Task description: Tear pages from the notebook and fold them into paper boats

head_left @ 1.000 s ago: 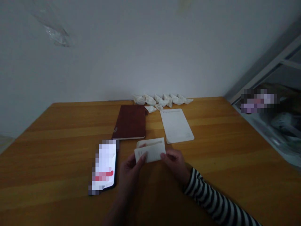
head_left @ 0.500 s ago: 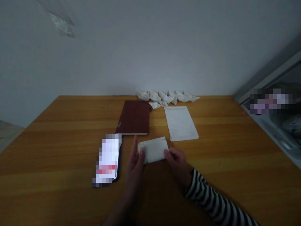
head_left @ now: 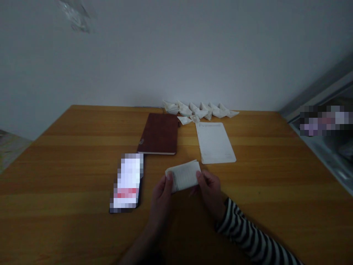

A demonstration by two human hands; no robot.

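A folded white sheet of paper (head_left: 184,175) is held just above the wooden table (head_left: 68,176) between both my hands. My left hand (head_left: 162,197) pinches its left edge with thumb and fingers closed on it. On the other side, my right hand (head_left: 211,191), in a black-and-white striped sleeve, grips the right edge. A flat lined sheet of paper (head_left: 215,142) lies just beyond the hands. Several folded white paper shapes (head_left: 200,110) stand in a row at the table's far edge by the wall.
A dark red notebook (head_left: 160,133) lies closed beyond my left hand. A lit phone (head_left: 127,182) rests on the table to the left of my hands. A metal frame with shelving (head_left: 317,125) runs along the table's right side. A pale wall backs the table.
The paper has been folded over from a looser, double-layered shape into a smaller compact rectangle. My left index finger, stretched out half a second ago, has closed onto the paper's edge.
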